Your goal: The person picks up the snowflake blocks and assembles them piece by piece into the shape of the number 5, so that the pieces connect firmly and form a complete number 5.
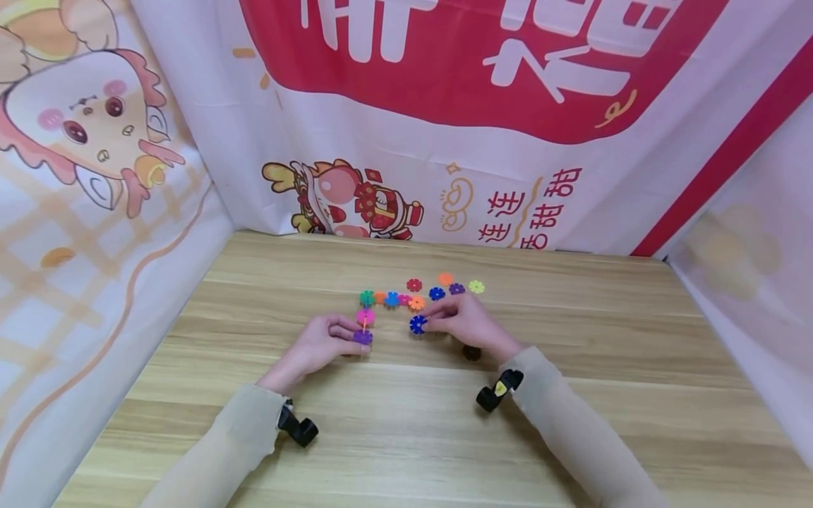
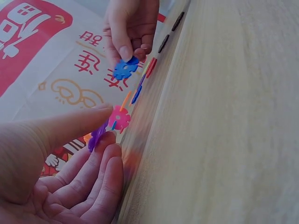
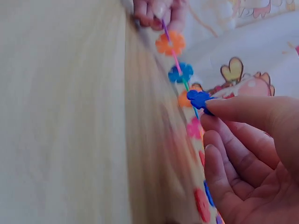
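In the head view my left hand pinches a purple notched snowflake disc between thumb and fingers. That disc is the near end of a bent chain of interlocked discs, with a pink disc above it and a green disc at the corner. From the corner the chain runs right to an orange disc. My right hand pinches a single dark blue disc by its edge, apart from the purple one. In the right wrist view this blue disc overlaps the chain behind it.
Loose discs lie beyond my right hand: a red disc, a blue disc, a purple disc, a yellow disc and an orange one. A dark disc lies under my right wrist. Printed cloth walls the wooden table.
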`<act>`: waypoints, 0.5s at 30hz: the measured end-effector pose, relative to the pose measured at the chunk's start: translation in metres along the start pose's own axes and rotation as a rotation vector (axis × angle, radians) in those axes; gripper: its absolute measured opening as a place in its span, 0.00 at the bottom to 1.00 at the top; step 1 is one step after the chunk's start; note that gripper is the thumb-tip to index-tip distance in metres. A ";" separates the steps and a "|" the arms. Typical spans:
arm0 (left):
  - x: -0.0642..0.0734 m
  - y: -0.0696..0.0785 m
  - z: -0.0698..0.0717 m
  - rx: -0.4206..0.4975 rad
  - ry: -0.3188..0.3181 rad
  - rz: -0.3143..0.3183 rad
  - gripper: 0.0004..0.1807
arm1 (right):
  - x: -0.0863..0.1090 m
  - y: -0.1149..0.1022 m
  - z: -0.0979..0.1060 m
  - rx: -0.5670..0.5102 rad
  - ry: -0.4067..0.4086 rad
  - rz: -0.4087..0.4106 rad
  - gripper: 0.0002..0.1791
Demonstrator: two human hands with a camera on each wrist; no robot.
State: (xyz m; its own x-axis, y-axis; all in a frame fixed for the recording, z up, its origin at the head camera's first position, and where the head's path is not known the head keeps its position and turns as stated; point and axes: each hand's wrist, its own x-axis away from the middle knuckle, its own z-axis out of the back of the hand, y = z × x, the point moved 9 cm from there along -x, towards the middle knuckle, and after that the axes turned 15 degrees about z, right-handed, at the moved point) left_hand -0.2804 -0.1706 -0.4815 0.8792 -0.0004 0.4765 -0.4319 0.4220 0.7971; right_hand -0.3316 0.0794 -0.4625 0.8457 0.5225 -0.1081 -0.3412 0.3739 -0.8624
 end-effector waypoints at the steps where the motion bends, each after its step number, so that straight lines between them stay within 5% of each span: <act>1: 0.000 0.000 0.000 0.002 -0.002 -0.001 0.26 | 0.000 -0.003 -0.003 -0.009 -0.005 0.010 0.07; 8: 0.002 0.003 -0.002 0.008 -0.010 -0.012 0.26 | 0.000 -0.018 -0.028 -0.067 -0.032 0.086 0.07; 15: 0.002 0.003 -0.002 0.003 -0.007 -0.022 0.25 | -0.003 -0.016 -0.047 -0.106 -0.022 0.080 0.05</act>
State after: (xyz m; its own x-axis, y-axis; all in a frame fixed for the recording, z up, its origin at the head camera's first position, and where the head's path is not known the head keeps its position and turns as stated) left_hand -0.2795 -0.1677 -0.4790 0.8868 -0.0162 0.4619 -0.4134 0.4190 0.8084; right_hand -0.3097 0.0355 -0.4712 0.8081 0.5644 -0.1686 -0.3609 0.2480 -0.8990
